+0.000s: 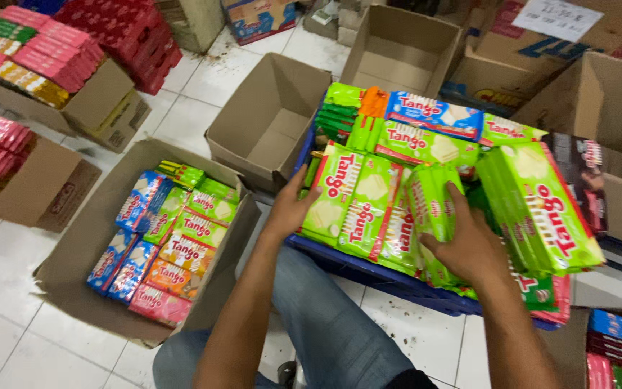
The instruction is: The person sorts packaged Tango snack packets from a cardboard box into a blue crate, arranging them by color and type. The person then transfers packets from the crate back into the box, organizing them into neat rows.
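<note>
View from above of a person sitting on a white tiled floor (8,288), sorting snack packs. Both hands reach into a blue crate (368,274) heaped with green packs (368,194). The left hand (293,209) rests flat against the left edge of the nearest green packs, fingers (304,184) together and touching the wrapper, not closed around anything. The right hand (469,248) grips a bundle of green packs (433,205) standing on edge in the crate's near middle; its fingers curl over the top of the bundle, thumb on the near side. To the left, well apart from the hands, an open box (73,252) holds blue, green, orange and pink packs in rows. An empty box (268,122) stands farther back, between the two.
</note>
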